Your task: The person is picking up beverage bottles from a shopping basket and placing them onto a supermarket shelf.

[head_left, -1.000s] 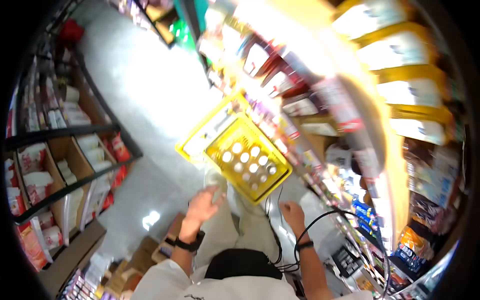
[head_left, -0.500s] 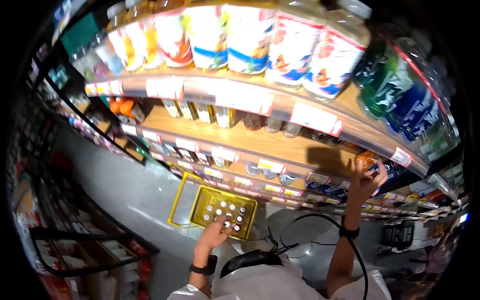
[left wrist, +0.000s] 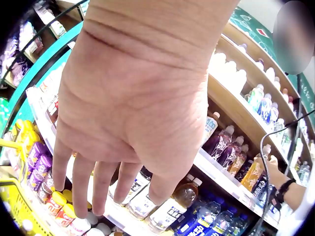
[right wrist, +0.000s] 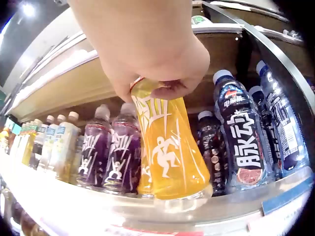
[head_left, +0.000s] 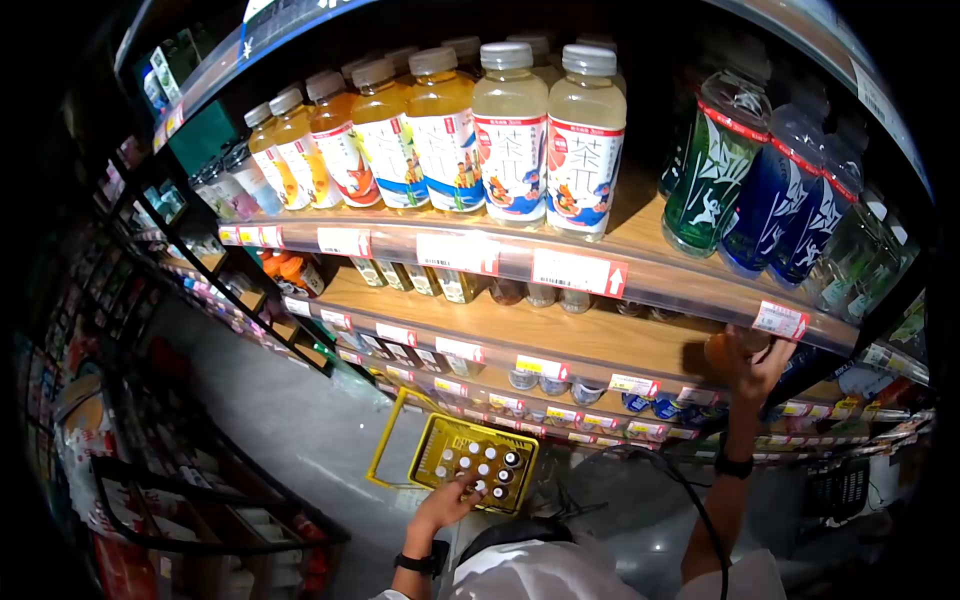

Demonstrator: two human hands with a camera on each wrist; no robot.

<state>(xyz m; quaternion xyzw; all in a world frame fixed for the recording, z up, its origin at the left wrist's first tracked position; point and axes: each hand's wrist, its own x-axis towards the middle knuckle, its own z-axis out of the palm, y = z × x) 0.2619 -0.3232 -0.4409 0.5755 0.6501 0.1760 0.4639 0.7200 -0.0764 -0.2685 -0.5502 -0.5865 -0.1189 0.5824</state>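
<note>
My right hand [head_left: 757, 372] reaches under the top shelf at the right end of the rack. In the right wrist view its fingers grip the upper part of a yellow-orange drink bottle [right wrist: 174, 147], which leans slightly at the shelf's front edge. Purple drink bottles [right wrist: 119, 155] stand to its left, and a dark-labelled bottle [right wrist: 246, 140] to its right. My left hand [head_left: 443, 508] hangs over the near side of a yellow shopping basket [head_left: 418, 458]. Its fingers are straight and hold nothing, as the left wrist view shows. Several capped bottles [head_left: 483, 468] stand inside the basket.
Tea bottles [head_left: 450, 145] line the top shelf, with green and blue bottles [head_left: 715, 165] farther right. A black cable [head_left: 700, 500] runs beside my right arm. Another display rack [head_left: 200, 530] stands at the lower left, across the grey floor [head_left: 300, 440].
The view has turned to face the drinks rack. My right hand has come up from my side to the shelf and now grips the bottle. The left hand has stayed low, now over the basket's edge.
</note>
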